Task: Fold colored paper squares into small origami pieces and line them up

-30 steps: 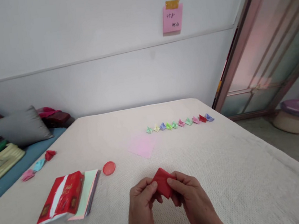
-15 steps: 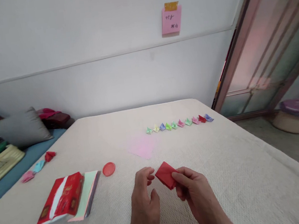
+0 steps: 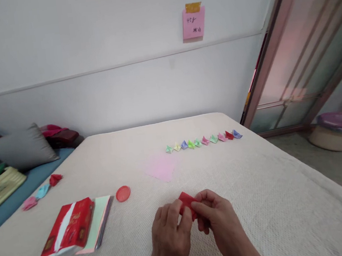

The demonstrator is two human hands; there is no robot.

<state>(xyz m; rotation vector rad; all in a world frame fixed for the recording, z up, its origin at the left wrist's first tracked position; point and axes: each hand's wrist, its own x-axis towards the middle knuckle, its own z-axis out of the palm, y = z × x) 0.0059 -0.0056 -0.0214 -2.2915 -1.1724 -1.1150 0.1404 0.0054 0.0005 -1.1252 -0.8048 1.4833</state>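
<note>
The red folded paper (image 3: 185, 200) is pinched between the fingers of the left hand (image 3: 172, 231) and the right hand (image 3: 221, 221), above the cloth-covered desk (image 3: 261, 200). The left fingers cover its near-left part; the right thumb presses its right side. Its lower folds are hidden, and both forearms are cut off. Beyond lies a thin, flat pink sheet (image 3: 162, 168), its far edges washed out; small, pointed paper boats (image 3: 205, 140) line up at far right.

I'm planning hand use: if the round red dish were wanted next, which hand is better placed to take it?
Probably the left hand: it is nearer the round red dish, which lies on its side. The right hand also grips the folded red paper and could likely keep it.
</note>
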